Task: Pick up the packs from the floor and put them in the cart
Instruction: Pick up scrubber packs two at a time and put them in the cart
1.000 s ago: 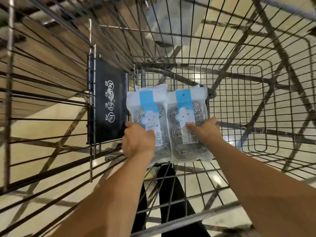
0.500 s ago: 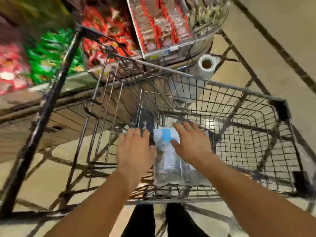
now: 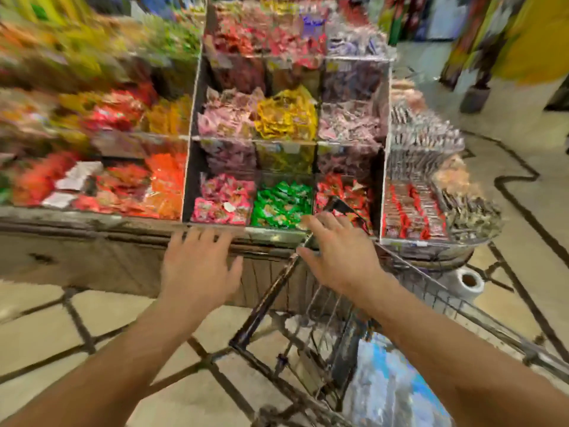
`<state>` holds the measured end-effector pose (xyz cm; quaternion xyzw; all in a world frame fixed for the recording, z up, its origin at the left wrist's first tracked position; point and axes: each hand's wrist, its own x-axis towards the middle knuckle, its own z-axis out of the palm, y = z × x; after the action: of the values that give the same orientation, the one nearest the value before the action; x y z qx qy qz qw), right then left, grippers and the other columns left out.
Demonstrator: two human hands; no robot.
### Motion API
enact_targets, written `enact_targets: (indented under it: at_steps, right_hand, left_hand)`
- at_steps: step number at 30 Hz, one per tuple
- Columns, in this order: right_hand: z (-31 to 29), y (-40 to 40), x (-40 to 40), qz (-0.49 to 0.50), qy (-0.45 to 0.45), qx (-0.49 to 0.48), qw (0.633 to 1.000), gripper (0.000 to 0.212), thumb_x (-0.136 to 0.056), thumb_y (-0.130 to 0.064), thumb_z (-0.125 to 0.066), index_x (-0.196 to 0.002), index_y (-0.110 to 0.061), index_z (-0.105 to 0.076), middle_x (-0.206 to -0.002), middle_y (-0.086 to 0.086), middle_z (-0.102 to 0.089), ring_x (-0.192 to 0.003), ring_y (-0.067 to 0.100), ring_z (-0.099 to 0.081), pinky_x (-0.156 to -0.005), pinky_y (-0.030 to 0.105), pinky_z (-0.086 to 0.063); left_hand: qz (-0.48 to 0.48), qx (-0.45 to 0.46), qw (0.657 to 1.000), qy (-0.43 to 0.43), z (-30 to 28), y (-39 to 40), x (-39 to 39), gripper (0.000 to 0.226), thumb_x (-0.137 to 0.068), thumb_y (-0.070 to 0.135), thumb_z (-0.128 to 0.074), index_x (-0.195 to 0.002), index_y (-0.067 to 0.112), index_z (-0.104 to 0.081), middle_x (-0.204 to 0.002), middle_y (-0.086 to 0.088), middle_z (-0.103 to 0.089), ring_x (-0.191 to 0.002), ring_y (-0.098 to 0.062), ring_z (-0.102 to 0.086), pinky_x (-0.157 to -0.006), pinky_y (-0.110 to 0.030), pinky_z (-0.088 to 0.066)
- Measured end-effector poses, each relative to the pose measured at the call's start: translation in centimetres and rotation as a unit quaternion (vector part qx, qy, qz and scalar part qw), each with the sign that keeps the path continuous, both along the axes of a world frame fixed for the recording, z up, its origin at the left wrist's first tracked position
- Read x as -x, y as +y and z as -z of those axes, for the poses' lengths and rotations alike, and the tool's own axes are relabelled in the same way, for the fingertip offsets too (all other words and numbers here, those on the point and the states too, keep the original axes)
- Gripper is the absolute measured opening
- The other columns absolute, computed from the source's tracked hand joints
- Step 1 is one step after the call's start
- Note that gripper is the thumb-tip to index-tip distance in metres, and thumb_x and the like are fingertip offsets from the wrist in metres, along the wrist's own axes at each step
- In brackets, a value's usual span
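Observation:
The packs (image 3: pixel 381 374), clear bags with blue and white labels, lie blurred inside the wire cart (image 3: pixel 271 291) at the lower right, partly hidden by my right forearm. My left hand (image 3: pixel 198 266) is raised with fingers spread, holding nothing, to the left of the cart over the floor. My right hand (image 3: pixel 341 254) is also spread and empty, hovering above the cart's upper left rim. Both hands are well above the packs.
A display stand (image 3: pixel 283 167) of colourful snack packets in bins fills the view ahead, with a wooden base below. A white roll (image 3: pixel 468 282) stands on the tiled floor (image 3: pixel 61 328) to the right of the cart. The picture is motion-blurred.
Both hands let go of the two packs, which stayed in the cart, and rose up out of it. The view swung upward from the cart's inside to the snack display.

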<state>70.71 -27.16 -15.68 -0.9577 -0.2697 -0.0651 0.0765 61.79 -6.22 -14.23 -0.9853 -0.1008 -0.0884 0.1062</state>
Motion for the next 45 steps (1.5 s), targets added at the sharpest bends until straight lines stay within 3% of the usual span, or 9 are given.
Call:
enact_targets:
  at_steps: [5, 9, 12, 15, 21, 26, 35, 40, 45]
  right_hand:
    - [-5.2, 12.0, 3.5, -0.070, -0.052, 0.029, 0.996, 0.066, -0.097, -0.052, -0.059, -0.155, -0.027, -0.039, -0.148, 0.005, -0.052, -0.132, 0.036, -0.051, -0.099, 0.050, -0.052]
    - [-7.7, 21.5, 7.6, -0.129, -0.084, 0.022, 0.988, 0.064, -0.095, -0.050, -0.059, -0.152, -0.024, -0.046, -0.144, 0.007, -0.057, -0.128, 0.037, -0.055, -0.093, 0.050, -0.052]
    - [-8.8, 28.3, 10.7, -0.177, -0.096, 0.030, 0.979, 0.063, -0.096, -0.051, -0.057, -0.153, -0.026, -0.044, -0.146, 0.005, -0.055, -0.131, 0.036, -0.053, -0.094, 0.047, -0.050]
    - [-9.3, 34.6, 13.6, -0.228, -0.093, 0.031, 0.969, 0.062, -0.097, -0.048, -0.057, -0.153, -0.026, -0.043, -0.147, 0.006, -0.054, -0.132, 0.035, -0.052, -0.094, 0.048, -0.051]
    - [-9.1, 46.0, 17.8, -0.321, -0.095, 0.060, 0.941, 0.065, -0.099, -0.051, -0.052, -0.157, -0.027, -0.034, -0.153, 0.005, -0.047, -0.137, 0.032, -0.046, -0.101, 0.046, -0.049]
    - [-8.2, 55.8, 20.2, -0.379, -0.094, 0.058, 0.919, 0.065, -0.101, -0.052, -0.049, -0.158, -0.028, -0.030, -0.153, 0.007, -0.046, -0.138, 0.032, -0.046, -0.100, 0.046, -0.050]
    - [-6.4, 76.6, 22.9, -0.479, -0.076, 0.031, 0.874, 0.066, -0.102, -0.054, -0.047, -0.160, -0.028, -0.029, -0.156, 0.006, -0.043, -0.139, 0.032, -0.046, -0.102, 0.047, -0.050]
    - [-5.7, 86.8, 24.5, -0.514, -0.060, 0.018, 0.855, 0.063, -0.101, -0.050, -0.050, -0.157, -0.027, -0.033, -0.151, 0.007, -0.047, -0.134, 0.032, -0.050, -0.097, 0.046, -0.052]
    - [-4.8, 95.7, 27.2, -0.554, -0.052, 0.019, 0.831, 0.061, -0.101, -0.048, -0.050, -0.156, -0.024, -0.037, -0.149, 0.006, -0.050, -0.132, 0.032, -0.051, -0.095, 0.046, -0.051]
  left_hand:
    - [-0.096, -0.012, 0.995, -0.037, -3.7, 11.9, 7.8, 0.050, -0.088, 0.056, -0.052, -0.123, 0.022, -0.066, -0.116, -0.007, -0.070, -0.115, -0.032, -0.061, -0.099, -0.047, -0.042]
    - [-0.164, -0.020, 0.986, -0.034, -5.3, 20.6, 14.6, 0.054, -0.093, 0.059, -0.046, -0.134, 0.027, -0.056, -0.128, -0.004, -0.064, -0.126, -0.028, -0.054, -0.105, -0.046, -0.037]
    - [-0.211, -0.031, 0.976, -0.055, -5.8, 25.9, 19.7, 0.052, -0.091, 0.060, -0.047, -0.127, 0.025, -0.060, -0.122, -0.005, -0.065, -0.120, -0.029, -0.056, -0.100, -0.045, -0.042]
    - [-0.257, -0.024, 0.965, -0.048, -6.1, 30.2, 24.2, 0.056, -0.092, 0.060, -0.044, -0.135, 0.025, -0.056, -0.127, -0.005, -0.064, -0.123, -0.027, -0.055, -0.103, -0.045, -0.042]
    - [-0.339, -0.004, 0.936, -0.091, -5.8, 38.0, 31.3, 0.055, -0.090, 0.055, -0.052, -0.131, 0.021, -0.063, -0.124, -0.009, -0.068, -0.118, -0.030, -0.061, -0.101, -0.049, -0.044]
    - [-0.393, -0.008, 0.914, -0.101, -4.5, 44.7, 35.7, 0.057, -0.085, 0.052, -0.044, -0.116, 0.013, -0.070, -0.105, -0.013, -0.071, -0.101, -0.036, -0.065, -0.088, -0.049, -0.049]
    - [-0.487, -0.037, 0.869, -0.079, -3.5, 60.3, 40.6, 0.059, -0.084, 0.052, -0.041, -0.118, 0.014, -0.069, -0.104, -0.014, -0.071, -0.098, -0.037, -0.066, -0.085, -0.049, -0.049]
    - [-0.541, -0.039, 0.837, -0.067, -3.1, 68.5, 43.7, 0.057, -0.083, 0.052, -0.049, -0.119, 0.012, -0.070, -0.105, -0.016, -0.071, -0.100, -0.039, -0.066, -0.084, -0.049, -0.050]
    - [-0.573, -0.032, 0.816, -0.071, -1.6, 75.5, 47.3, 0.062, -0.083, 0.053, -0.040, -0.120, 0.012, -0.068, -0.101, -0.015, -0.070, -0.098, -0.039, -0.065, -0.081, -0.046, -0.045]
